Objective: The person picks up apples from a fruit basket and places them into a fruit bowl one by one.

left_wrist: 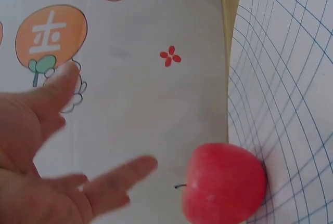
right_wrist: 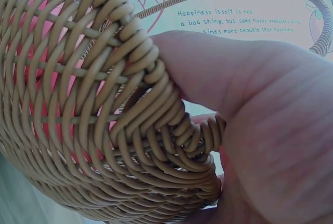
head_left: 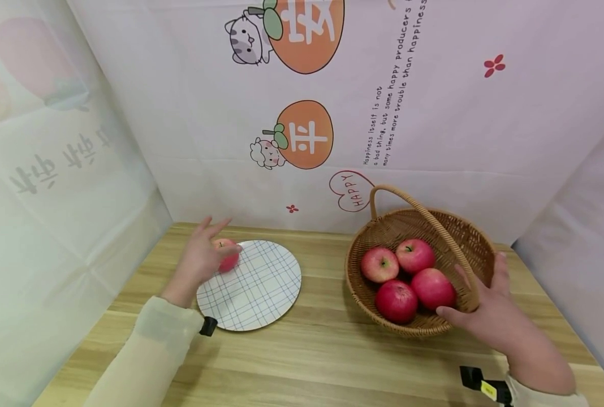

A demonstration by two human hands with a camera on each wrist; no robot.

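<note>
On plate: apple, seemingly untouched.

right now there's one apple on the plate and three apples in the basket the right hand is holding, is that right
Not quite: the head view shows four apples in the basket, not three. One apple is indeed on the plate, and the right hand holds the basket.
</note>
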